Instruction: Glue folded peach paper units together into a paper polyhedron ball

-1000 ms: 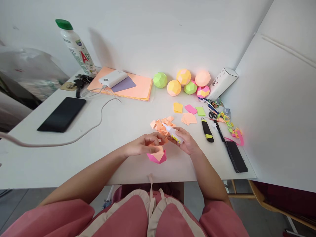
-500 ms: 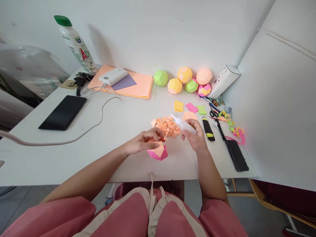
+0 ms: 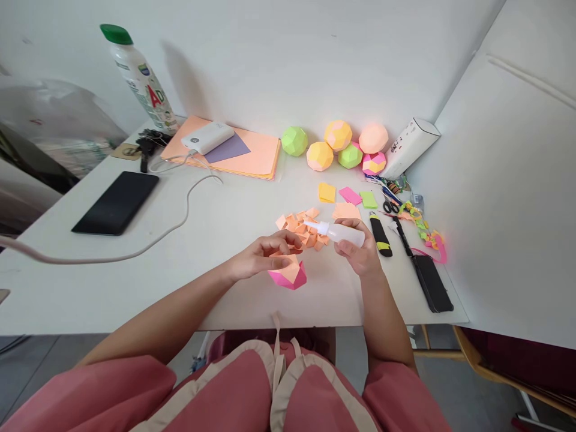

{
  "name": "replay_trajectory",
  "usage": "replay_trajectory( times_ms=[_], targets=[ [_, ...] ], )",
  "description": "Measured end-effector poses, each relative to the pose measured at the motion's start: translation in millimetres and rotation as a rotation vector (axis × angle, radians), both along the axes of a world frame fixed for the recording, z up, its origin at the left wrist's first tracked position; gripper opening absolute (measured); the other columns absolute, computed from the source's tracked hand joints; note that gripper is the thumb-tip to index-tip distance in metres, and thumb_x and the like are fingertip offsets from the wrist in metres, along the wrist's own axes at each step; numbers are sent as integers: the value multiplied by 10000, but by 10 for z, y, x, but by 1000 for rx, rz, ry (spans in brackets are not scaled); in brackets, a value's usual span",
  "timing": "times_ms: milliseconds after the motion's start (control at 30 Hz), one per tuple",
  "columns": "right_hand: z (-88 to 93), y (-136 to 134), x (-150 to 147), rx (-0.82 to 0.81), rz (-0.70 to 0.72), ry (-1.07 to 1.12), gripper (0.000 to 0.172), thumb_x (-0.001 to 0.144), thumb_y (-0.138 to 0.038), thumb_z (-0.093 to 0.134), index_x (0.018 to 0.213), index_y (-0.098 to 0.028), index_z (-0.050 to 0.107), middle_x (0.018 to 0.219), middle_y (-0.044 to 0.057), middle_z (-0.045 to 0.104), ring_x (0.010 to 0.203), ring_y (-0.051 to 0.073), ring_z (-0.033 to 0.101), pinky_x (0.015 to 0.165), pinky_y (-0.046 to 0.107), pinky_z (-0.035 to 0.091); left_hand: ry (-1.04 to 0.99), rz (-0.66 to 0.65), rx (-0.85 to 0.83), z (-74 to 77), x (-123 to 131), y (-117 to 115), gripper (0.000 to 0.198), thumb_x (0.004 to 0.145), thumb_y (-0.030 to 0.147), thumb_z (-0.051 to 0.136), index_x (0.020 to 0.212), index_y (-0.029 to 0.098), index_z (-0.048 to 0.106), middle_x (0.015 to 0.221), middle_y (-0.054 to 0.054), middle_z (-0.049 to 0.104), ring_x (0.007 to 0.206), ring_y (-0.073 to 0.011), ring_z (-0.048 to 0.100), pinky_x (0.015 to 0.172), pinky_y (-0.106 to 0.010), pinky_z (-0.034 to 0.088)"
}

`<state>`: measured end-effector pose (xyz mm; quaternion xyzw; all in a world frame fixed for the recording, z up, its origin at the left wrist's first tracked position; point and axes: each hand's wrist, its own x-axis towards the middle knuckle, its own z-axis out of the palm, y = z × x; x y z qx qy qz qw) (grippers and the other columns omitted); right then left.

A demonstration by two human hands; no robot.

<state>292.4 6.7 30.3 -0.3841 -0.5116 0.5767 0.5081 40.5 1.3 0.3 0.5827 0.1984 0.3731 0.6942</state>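
– Moved: translucent squeeze bottle (image 3: pixel 347 234), swung nearer level since the earlier frame; holder?
– Right hand (image 3: pixel 363 255), wrapped round its body, apparently to leave the nozzle (image 3: pixel 315 227) free
– And the pink-and-peach paper polyhedron (image 3: pixel 290 279)?
– Left hand (image 3: pixel 261 257), pinching it near the front edge of the surface (image 3: pixel 112 294), probably for steadiness; folded peach pieces (image 3: pixel 306 233) lie just beyond, handily close

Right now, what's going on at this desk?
A person is at the desk doing paper craft. The left hand holds a pink-and-peach paper shape. The right hand grips a small bottle, nozzle pointing left; seen from here, it overlaps a pile of peach pieces. Six paper balls sit at the back.
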Motion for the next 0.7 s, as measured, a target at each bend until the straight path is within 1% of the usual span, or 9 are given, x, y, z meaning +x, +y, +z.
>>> replay_trajectory(
  times_ms=[67,167,267,367,433,533,600,700],
  targets=[
    [-3,10,-4,52,-71,0,370,615,-310,813,914,-244,606,954,17,566,556,66,442,428,219,334,-5,6,3,23,5,-5,138,795,242,651,683,164,629,1092,-59,503,1086,-214,517,1078,-487,339],
    [-7,11,-24,168,-137,-2,314,674,-383,768,892,-226,606,836,-1,544,503,56,408,408,218,312,-14,-4,-1,27,11,-9,144,795,245,651,681,160,627,1088,-62,498,1107,-222,507,1087,-492,332],
    [-31,-11,-64,263,-118,-6,304,711,-439,729,863,-220,584,842,3,536,497,65,444,400,225,330,-32,-21,-11,-5,20,-14,126,790,232,655,692,158,630,1090,-66,493,1112,-229,503,1081,-499,337],
    [-60,-49,-107,325,-98,-46,335,724,-485,704,881,-224,564,871,23,550,541,92,485,403,228,350,-63,-59,-28,-35,47,-31,115,783,219,659,690,157,630,1082,-68,499,1089,-223,506,1068,-506,347],
    [-62,-77,-130,377,-118,-104,349,727,-503,694,884,-223,558,869,36,558,597,120,516,434,242,384,-90,-96,-61,-42,75,-49,123,776,217,664,678,154,625,1077,-65,501,1072,-217,516,1068,-506,345],
    [-32,-110,-154,488,-163,-185,349,725,-512,690,857,-220,551,828,38,554,675,159,547,534,293,449,-114,-137,-120,-38,117,-80,132,768,222,668,669,147,622,1072,-57,493,1054,-214,539,1081,-507,323],
    [-5,-123,-163,555,-183,-210,343,722,-501,697,855,-221,550,803,34,546,708,177,555,592,326,466,-117,-144,-143,-32,135,-98,133,764,227,671,669,145,625,1068,-56,486,1057,-219,544,1086,-507,313],
    [16,-134,-173,613,-170,-228,337,721,-479,709,877,-222,556,808,35,545,715,182,556,617,341,467,-117,-139,-160,-27,148,-111,137,754,238,680,667,144,635,1061,-57,488,1066,-229,543,1088,-510,307]
  ],
)
